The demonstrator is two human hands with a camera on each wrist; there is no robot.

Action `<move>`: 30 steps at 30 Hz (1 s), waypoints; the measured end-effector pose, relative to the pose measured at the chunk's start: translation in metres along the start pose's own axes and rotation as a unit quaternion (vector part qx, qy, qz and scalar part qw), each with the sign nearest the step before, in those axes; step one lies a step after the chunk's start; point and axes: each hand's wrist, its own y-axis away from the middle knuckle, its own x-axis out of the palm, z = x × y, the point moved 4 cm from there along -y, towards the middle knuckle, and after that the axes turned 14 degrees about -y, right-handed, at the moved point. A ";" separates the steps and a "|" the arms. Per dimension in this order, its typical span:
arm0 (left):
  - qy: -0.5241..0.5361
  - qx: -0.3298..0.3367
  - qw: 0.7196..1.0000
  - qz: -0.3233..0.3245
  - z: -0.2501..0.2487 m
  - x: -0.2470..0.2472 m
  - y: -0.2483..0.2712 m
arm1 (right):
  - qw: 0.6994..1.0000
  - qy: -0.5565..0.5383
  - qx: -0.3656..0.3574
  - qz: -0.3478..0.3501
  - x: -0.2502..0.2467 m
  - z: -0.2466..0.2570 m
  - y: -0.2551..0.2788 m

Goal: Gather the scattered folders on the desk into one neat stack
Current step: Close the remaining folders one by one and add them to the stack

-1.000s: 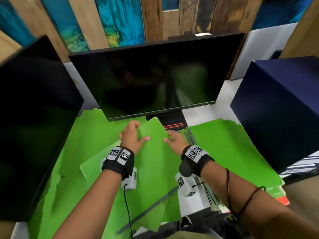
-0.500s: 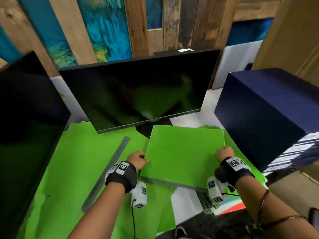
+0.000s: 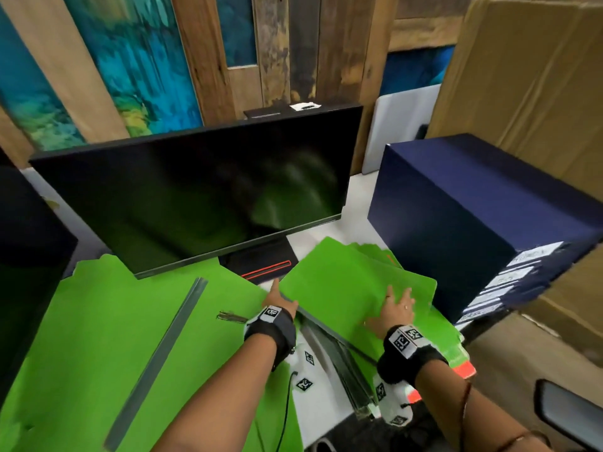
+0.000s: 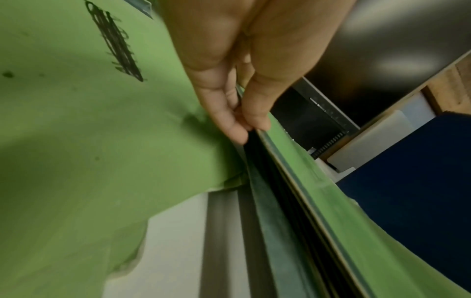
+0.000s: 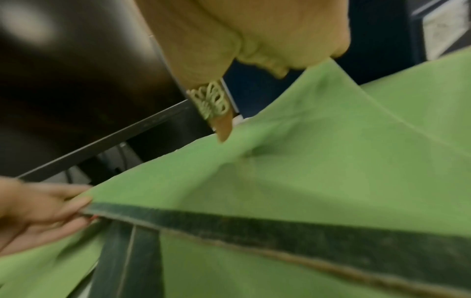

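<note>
A green folder (image 3: 346, 288) with a dark spine lies tilted on the pile of green folders (image 3: 452, 349) at the right. My left hand (image 3: 277, 296) pinches its near-left corner between thumb and fingers (image 4: 233, 129). My right hand (image 3: 398, 301) lies flat on top of it, fingers spread, a ringed finger (image 5: 224, 131) touching the cover (image 5: 318, 165). The right wrist view also catches the left hand (image 5: 43, 207) at that corner. A large open green folder (image 3: 98, 331) with a grey spine strip (image 3: 160, 357) covers the desk's left side.
A black monitor (image 3: 195, 197) stands behind the folders on its stand (image 3: 261, 264), and a second dark screen (image 3: 26, 288) is at the left. A navy box (image 3: 473, 223) sits right of the pile, with cardboard (image 3: 528, 79) behind. Bare white desk (image 3: 321, 406) shows between my arms.
The green folder has travelled right from the desk's middle onto the right pile. My right hand went from its far edge to lying flat on top; my left hand still holds the left corner.
</note>
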 end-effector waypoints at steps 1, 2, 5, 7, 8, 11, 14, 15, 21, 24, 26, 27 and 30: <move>-0.012 -0.003 1.000 0.003 0.000 0.000 -0.005 | 0.998 0.039 -0.039 0.042 0.010 0.006 0.000; -0.020 -0.002 1.000 0.006 0.000 -0.001 -0.008 | 0.993 0.067 -0.073 0.071 0.019 0.012 0.001; -0.057 0.005 0.998 0.001 -0.001 -0.006 -0.013 | 0.979 0.116 -0.125 0.115 0.041 0.022 0.006; -0.095 0.010 0.995 -0.002 -0.001 -0.011 -0.014 | 0.976 0.123 -0.118 0.139 0.051 0.023 0.005; -0.108 0.016 0.994 -0.008 -0.003 -0.012 -0.014 | 0.975 0.121 -0.108 0.153 0.054 0.021 0.003; -0.123 0.048 0.991 -0.028 -0.008 -0.007 -0.011 | 0.976 0.127 -0.070 0.164 0.061 0.012 -0.010; -0.143 0.084 0.985 -0.035 -0.008 -0.009 -0.004 | 0.984 0.111 -0.020 0.135 0.049 0.014 -0.010; -0.159 0.099 0.981 -0.050 -0.004 -0.017 -0.002 | 0.985 0.122 -0.024 0.123 0.043 0.020 -0.007; -0.337 0.014 0.931 -0.138 0.071 -0.107 0.005 | 0.949 0.105 -0.280 0.100 0.060 0.108 0.023; -0.401 -0.094 0.908 -0.073 0.120 -0.143 0.007 | 0.910 0.091 -0.360 0.183 0.098 0.156 0.047; -0.441 -0.112 0.890 -0.013 0.142 -0.147 0.014 | 0.903 0.087 -0.360 0.219 0.123 0.178 0.059; -0.456 -0.105 0.884 -0.001 0.152 -0.144 0.016 | 0.902 0.103 -0.353 0.227 0.135 0.185 0.063; -0.443 -0.080 0.893 0.003 0.166 -0.136 0.030 | 0.886 0.235 -0.327 0.230 0.164 0.187 0.077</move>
